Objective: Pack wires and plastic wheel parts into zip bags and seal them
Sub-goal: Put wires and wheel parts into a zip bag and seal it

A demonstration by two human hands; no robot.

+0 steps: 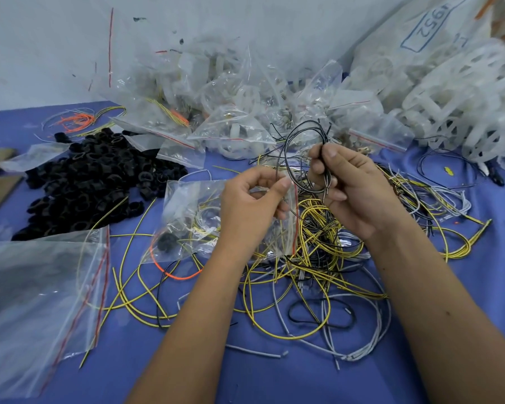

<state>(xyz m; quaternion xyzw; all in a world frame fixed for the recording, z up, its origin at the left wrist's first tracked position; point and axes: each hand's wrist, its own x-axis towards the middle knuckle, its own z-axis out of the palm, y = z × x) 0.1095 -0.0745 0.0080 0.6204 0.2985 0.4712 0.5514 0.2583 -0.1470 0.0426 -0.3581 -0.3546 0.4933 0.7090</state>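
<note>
Left hand [252, 205] pinches the mouth of a clear zip bag [204, 220], right hand [353, 188] has a closed grip on looped black wire [301, 147], above the wire-strewn blue worktop [274, 374].

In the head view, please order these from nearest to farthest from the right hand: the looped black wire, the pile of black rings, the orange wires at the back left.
From the right hand:
1. Looped black wire, pinched in its fingers.
2. Pile of black rings, on the left of the table.
3. Orange wires, back left, behind the rings.
</note>
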